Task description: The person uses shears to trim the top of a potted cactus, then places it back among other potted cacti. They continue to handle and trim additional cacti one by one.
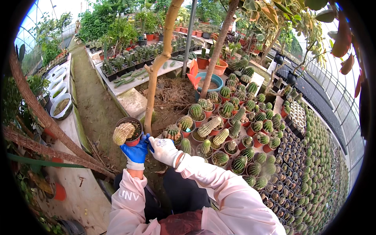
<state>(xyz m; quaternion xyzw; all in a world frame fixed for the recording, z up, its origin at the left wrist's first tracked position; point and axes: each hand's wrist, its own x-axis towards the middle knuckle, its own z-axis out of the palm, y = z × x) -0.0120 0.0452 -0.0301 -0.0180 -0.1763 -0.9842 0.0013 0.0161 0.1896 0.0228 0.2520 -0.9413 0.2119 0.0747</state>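
Note:
My left hand [135, 152], in a white glove with a blue coated palm, holds up a small round plastic pot [132, 143] from below. A pale, yellowish-brown cactus [123, 133] leans out over the pot's left rim, and dark soil shows beside it. Close against the left fingers is my right hand [164, 150], gloved the same way with its white back upward. Its fingers are curled; whether they grip anything cannot be told. To the right of my hands, potted cacti [185, 122] stand crowded together, a ribbed one [185, 145] nearest my right hand.
Two tree trunks [155, 70] [216, 44] rise ahead, beside a blue round planter [216, 79]. At left, leaning trunks [44, 117] cross a bench edge with white bowls [61, 106]. Black trays of small cacti [282, 182] lie at right. A person [233, 25] is in the background.

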